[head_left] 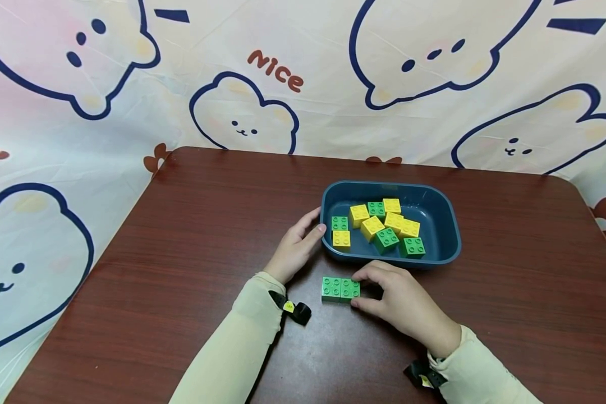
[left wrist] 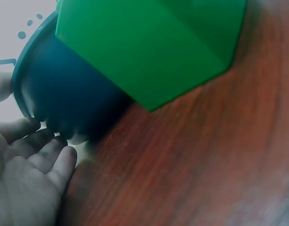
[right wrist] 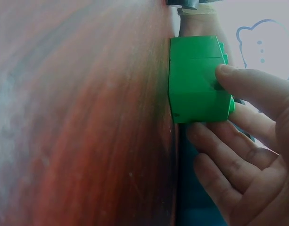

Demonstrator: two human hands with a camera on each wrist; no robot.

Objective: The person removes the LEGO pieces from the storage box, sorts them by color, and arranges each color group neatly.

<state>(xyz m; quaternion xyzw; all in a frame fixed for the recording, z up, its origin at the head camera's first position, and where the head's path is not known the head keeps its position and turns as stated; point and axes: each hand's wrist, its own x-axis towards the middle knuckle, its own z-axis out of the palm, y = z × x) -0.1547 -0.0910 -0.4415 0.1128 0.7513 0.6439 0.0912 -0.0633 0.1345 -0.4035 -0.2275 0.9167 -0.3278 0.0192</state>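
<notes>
Two green toy bricks (head_left: pixel 340 289) sit end to end on the table, studs up, just in front of the blue tray (head_left: pixel 454 235). My right hand (head_left: pixel 401 300) pinches the right-hand brick, with the thumb (right wrist: pixel 248 84) at its near side and the index finger on the far side. The other fingers of that hand stay loosely bent beside it. At the tray's left end, my left hand (head_left: pixel 295 247) touches the rim and outer wall with its thumb and extended fingers (left wrist: pixel 61 165). In the left wrist view the green bricks (left wrist: pixel 153 52) loom large in front.
Several loose yellow bricks (head_left: pixel 372 227) and green bricks (head_left: pixel 386 239) lie inside the tray. It stands on a dark brown wooden table (head_left: pixel 207 224). A printed cloth (head_left: pixel 328 123) hangs behind the table and at its left. Each wrist wears a black strap (head_left: pixel 298 311).
</notes>
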